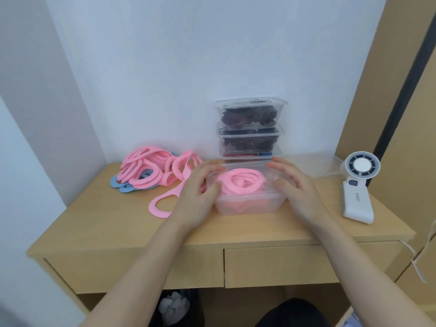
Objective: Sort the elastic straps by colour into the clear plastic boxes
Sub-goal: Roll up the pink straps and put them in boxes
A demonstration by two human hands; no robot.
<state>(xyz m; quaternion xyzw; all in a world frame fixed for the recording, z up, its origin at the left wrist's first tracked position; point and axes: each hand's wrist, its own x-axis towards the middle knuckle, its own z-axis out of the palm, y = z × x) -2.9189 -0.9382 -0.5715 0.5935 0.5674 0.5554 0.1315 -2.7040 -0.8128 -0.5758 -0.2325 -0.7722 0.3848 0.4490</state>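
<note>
Open box (250, 206) mid-desk (106, 223), straps (240, 182) in it. Left hand (195, 197) at its left side, right hand (295, 187) at its right. Box stack (250, 128) just behind. Strap pile (144, 171) back-left; loose strap (162, 204) between pile and box. Fan (358, 185) far right.

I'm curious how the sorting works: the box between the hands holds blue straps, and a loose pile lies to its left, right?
Not quite. The head view shows that box holding pink straps, not blue ones. The loose pile does lie to its left.
</note>
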